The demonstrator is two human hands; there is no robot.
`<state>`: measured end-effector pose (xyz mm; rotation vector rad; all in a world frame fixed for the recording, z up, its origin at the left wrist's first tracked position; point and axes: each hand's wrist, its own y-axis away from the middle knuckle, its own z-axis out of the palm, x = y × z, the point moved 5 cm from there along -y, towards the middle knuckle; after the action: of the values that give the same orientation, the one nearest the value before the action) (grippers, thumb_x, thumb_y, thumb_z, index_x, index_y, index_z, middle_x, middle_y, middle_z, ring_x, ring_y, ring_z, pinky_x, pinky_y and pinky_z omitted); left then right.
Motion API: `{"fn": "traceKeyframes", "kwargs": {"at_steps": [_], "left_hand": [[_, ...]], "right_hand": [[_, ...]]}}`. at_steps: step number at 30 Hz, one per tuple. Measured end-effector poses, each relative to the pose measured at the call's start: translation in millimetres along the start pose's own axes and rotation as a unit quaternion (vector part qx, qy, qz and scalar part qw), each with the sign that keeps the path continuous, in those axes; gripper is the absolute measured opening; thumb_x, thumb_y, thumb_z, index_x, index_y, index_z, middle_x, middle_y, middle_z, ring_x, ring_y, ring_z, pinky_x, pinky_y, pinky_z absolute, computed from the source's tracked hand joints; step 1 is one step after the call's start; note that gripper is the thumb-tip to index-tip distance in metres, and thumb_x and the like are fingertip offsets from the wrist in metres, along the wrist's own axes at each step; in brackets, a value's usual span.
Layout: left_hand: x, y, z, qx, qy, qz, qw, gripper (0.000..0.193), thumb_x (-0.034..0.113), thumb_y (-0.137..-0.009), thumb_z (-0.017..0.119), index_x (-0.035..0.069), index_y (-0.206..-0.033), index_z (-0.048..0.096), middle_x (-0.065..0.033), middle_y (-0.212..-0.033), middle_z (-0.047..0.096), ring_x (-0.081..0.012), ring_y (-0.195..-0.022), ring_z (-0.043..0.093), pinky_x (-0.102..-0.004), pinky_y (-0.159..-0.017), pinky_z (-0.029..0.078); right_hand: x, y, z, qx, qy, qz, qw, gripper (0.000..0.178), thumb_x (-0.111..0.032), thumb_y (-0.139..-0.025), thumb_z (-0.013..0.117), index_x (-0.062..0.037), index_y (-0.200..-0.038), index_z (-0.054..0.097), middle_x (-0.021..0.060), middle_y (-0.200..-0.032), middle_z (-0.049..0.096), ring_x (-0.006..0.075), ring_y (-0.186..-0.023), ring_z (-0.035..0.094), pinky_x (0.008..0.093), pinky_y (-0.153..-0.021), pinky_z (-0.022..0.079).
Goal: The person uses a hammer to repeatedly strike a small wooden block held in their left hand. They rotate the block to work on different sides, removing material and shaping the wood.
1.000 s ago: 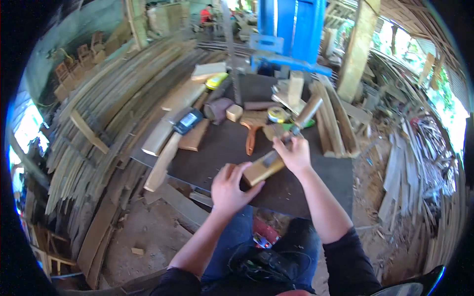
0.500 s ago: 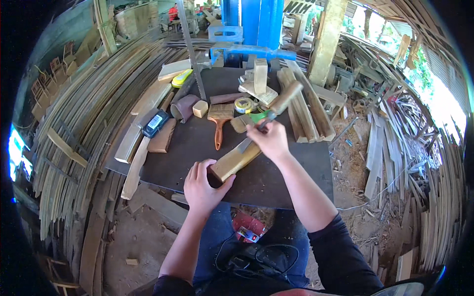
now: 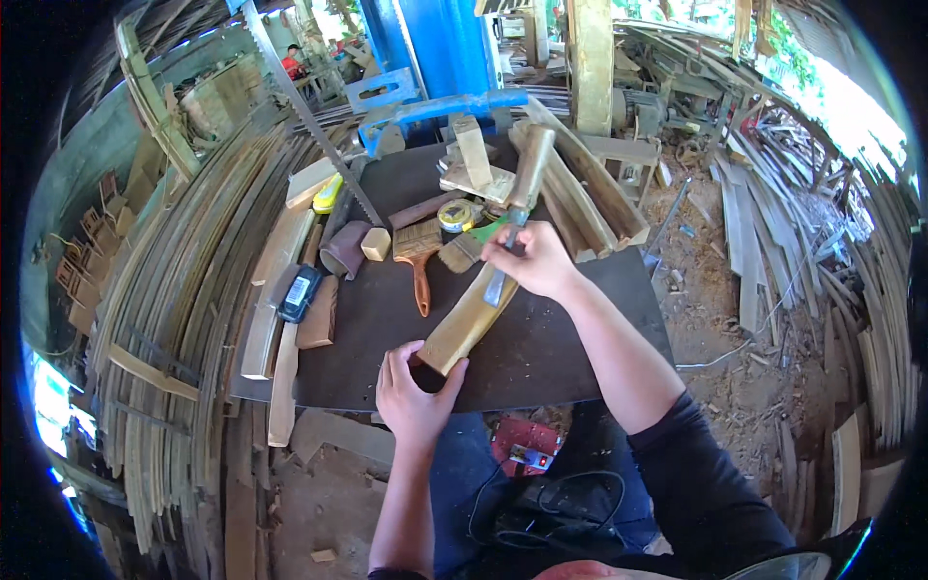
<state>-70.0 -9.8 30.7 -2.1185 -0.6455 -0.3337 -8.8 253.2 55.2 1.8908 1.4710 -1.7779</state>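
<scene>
My right hand (image 3: 537,259) is closed round a chisel (image 3: 531,166) with a thick wooden handle. The handle points away from me, and the chisel's flat metal blade comes down over the top of a short wooden block (image 3: 454,333). Whether the edge touches the wood is hard to tell. My left hand (image 3: 413,394) grips the block's near end between thumb and fingers, against the dark tabletop (image 3: 372,348). Just beyond the block lie a brush with an orange-brown handle (image 3: 420,280), a second brush with a green part (image 3: 461,253), and a round yellow tape measure (image 3: 457,215).
Wooden pieces (image 3: 266,324), a dark blue device (image 3: 301,293) and a rolled brown sheet (image 3: 345,249) line the table's left side. Long timbers (image 3: 580,203) lie at its far right. A toothed saw blade (image 3: 304,111) slants down beside a blue machine (image 3: 387,48).
The chisel's handle has swung from leaning right to pointing nearly straight away from me, and my right hand has turned with it. My left hand still holds the block's near end. The view has shifted.
</scene>
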Motion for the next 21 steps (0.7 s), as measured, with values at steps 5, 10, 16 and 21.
{"fn": "traceKeyframes", "kwargs": {"at_steps": [5, 10, 16, 21], "left_hand": [[6.5, -2.7, 2.6, -0.007, -0.011, 0.008, 1.0, 0.055, 0.034, -0.072, 0.091, 0.006, -0.108, 0.06, -0.0122, -0.095, 0.067, -0.0327, -0.088, 0.068, -0.0422, -0.075, 0.054], [5.7, -2.3, -1.3, 0.009, -0.011, 0.017, 1.0, 0.055, 0.038, -0.073, 0.089, 0.006, -0.106, 0.059, -0.0119, -0.092, 0.065, -0.0335, -0.084, 0.066, -0.0435, -0.072, 0.053], [4.0, -1.6, 1.8, -0.008, -0.004, -0.002, 1.0, 0.054, 0.037, -0.074, 0.089, 0.005, -0.106, 0.06, -0.0125, -0.094, 0.066, -0.0331, -0.085, 0.067, -0.0433, -0.074, 0.053], [3.4, -3.0, -1.7, -0.009, -0.008, 0.003, 1.0, 0.054, 0.035, -0.074, 0.09, 0.005, -0.107, 0.061, -0.0139, -0.095, 0.066, -0.0336, -0.087, 0.067, -0.043, -0.075, 0.054]], "right_hand": [[30.1, -4.8, -36.9, 0.107, 0.075, 0.047, 0.99, 0.014, -0.014, -0.088, 0.07, -0.0041, -0.078, 0.07, 0.0095, -0.074, 0.071, 0.0149, -0.066, 0.066, 0.0314, -0.062, 0.053], [20.0, -0.5, -4.9, 0.013, -0.022, 0.042, 0.999, 0.016, -0.01, -0.092, 0.066, -0.0038, -0.077, 0.068, 0.0034, -0.074, 0.07, 0.0098, -0.068, 0.062, 0.0273, -0.064, 0.048], [21.9, -6.5, -46.1, 0.115, -0.065, 0.091, 0.987, 0.02, -0.007, -0.094, 0.06, -0.0055, -0.075, 0.055, 0.0072, -0.075, 0.072, 0.0096, -0.057, 0.063, 0.0263, -0.048, 0.051], [17.2, -7.3, -38.0, 0.085, -0.044, 0.087, 0.992, 0.018, -0.009, -0.093, 0.063, -0.0013, -0.078, 0.062, 0.0064, -0.075, 0.073, 0.0105, -0.058, 0.065, 0.0283, -0.049, 0.054]]}}
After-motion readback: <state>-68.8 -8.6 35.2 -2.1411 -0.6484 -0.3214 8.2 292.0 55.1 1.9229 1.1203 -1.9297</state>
